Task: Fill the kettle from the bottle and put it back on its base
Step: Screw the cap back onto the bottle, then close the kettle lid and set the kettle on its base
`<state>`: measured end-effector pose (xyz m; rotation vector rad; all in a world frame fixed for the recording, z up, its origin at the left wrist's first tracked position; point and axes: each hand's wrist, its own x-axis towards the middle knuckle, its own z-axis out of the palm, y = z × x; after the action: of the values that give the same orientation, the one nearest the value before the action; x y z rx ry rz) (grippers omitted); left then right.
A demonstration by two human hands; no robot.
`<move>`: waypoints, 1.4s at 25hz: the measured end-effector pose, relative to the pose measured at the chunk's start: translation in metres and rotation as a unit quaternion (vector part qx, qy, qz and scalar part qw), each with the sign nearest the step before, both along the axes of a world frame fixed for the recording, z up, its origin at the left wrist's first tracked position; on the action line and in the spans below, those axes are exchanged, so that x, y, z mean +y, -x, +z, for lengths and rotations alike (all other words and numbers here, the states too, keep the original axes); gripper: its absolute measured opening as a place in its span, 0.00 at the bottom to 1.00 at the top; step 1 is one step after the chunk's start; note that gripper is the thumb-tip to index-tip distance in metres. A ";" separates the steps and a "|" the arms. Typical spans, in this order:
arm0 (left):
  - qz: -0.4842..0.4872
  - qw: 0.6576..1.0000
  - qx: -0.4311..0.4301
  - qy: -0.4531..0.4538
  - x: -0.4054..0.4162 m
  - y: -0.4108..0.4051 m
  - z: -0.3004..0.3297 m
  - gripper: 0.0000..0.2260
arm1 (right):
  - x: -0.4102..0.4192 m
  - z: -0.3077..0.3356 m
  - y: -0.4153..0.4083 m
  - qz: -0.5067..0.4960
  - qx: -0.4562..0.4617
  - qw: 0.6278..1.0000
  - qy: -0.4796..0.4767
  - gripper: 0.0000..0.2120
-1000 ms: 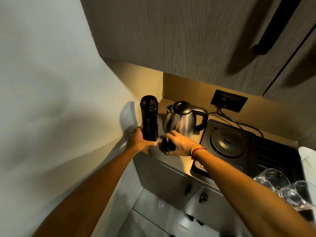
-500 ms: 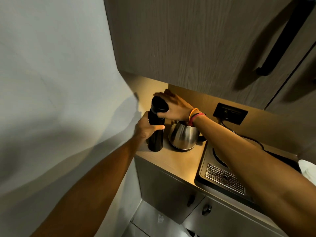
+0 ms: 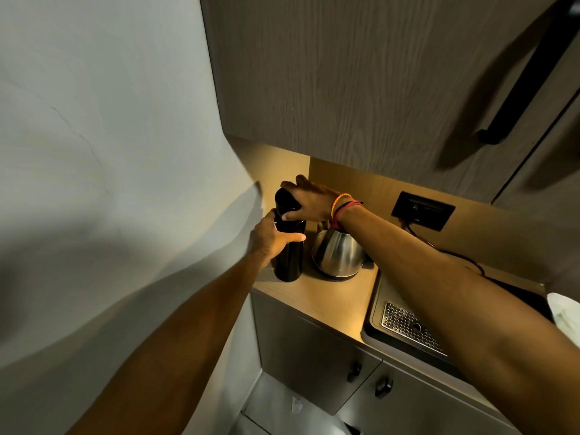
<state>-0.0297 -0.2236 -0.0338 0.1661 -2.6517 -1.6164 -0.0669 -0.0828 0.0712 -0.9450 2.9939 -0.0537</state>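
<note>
A tall black bottle (image 3: 289, 262) stands upright at the left end of the wooden counter (image 3: 329, 296). My left hand (image 3: 273, 237) wraps around its middle. My right hand (image 3: 309, 199) sits on top of it, fingers closed over the black cap (image 3: 284, 199). Just right of the bottle stands the steel kettle (image 3: 339, 254), on the counter; my right wrist hides its lid and handle. The kettle's base lies under my right forearm and I cannot see it.
A black tray (image 3: 373, 324) with a perforated metal drain plate (image 3: 408, 328) fills the counter's right side. A black wall socket (image 3: 422, 210) with a cable sits behind. Wooden cabinets hang low overhead; a white wall closes the left. Cabinet doors with black knobs lie below.
One second ago my right hand held the cap low on the counter and the bottle stood uncapped. The hand rose and set the cap on the bottle's top, where it stays.
</note>
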 end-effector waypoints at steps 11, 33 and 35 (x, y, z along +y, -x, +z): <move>0.002 1.000 0.005 0.005 0.002 -0.002 -0.003 0.38 | -0.006 0.001 -0.027 -0.128 0.106 0.986 -0.013 0.37; -0.211 0.883 -0.050 0.416 0.141 0.060 0.035 0.62 | 0.181 -0.105 0.007 -0.186 -0.049 0.981 0.031 0.29; -0.218 0.876 -0.098 0.419 0.144 0.065 0.026 0.63 | 0.182 -0.108 0.014 -0.192 -0.053 0.979 0.032 0.25</move>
<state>-0.0944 -0.0795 -0.0074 -0.3317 -3.4316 -0.3380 -0.0807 0.0995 -0.0371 -0.3411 3.0390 -0.1956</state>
